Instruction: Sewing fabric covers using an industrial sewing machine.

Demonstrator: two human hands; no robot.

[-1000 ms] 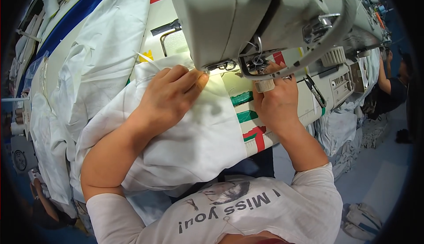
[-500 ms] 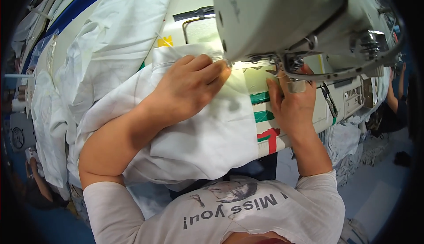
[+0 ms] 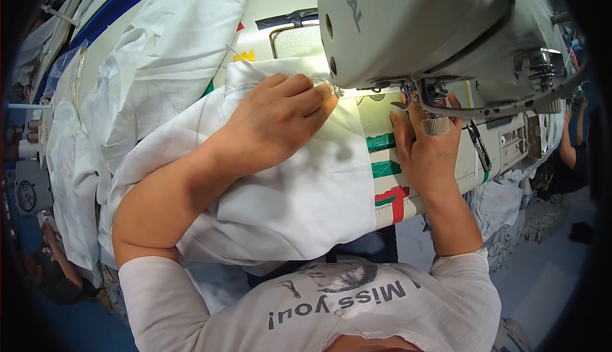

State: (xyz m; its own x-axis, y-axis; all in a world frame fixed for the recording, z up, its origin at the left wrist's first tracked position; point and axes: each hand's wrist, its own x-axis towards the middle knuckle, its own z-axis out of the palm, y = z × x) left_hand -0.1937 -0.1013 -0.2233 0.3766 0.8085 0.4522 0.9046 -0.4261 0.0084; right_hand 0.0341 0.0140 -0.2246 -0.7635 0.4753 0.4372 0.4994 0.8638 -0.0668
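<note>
My left hand (image 3: pixel 277 119) is closed, its thumb and fingers pinching the edge of a white cloth (image 3: pixel 306 205) close beside the lit needle area of a sewing machine (image 3: pixel 408 27). The cloth spreads under my left forearm and hangs over the table's front edge. My right hand (image 3: pixel 428 161) lies on the machine bed under the head, just right of the cloth. Its fingers are apart and nothing shows in them; the fingertips are partly hidden behind a knurled knob (image 3: pixel 436 125) and metal parts.
More white cloth (image 3: pixel 166 40) lies heaped at the left. Green tape strips (image 3: pixel 386 168) and red tape (image 3: pixel 398 202) mark the table's front. Black tweezers or snips (image 3: pixel 479 148) lie at the right. Piled fabric (image 3: pixel 500 205) sits below. Other people's arms show at both sides.
The whole view has shifted slightly. My left hand stays pinched on the cloth at the needle area, and my right hand keeps its place under the machine head.
</note>
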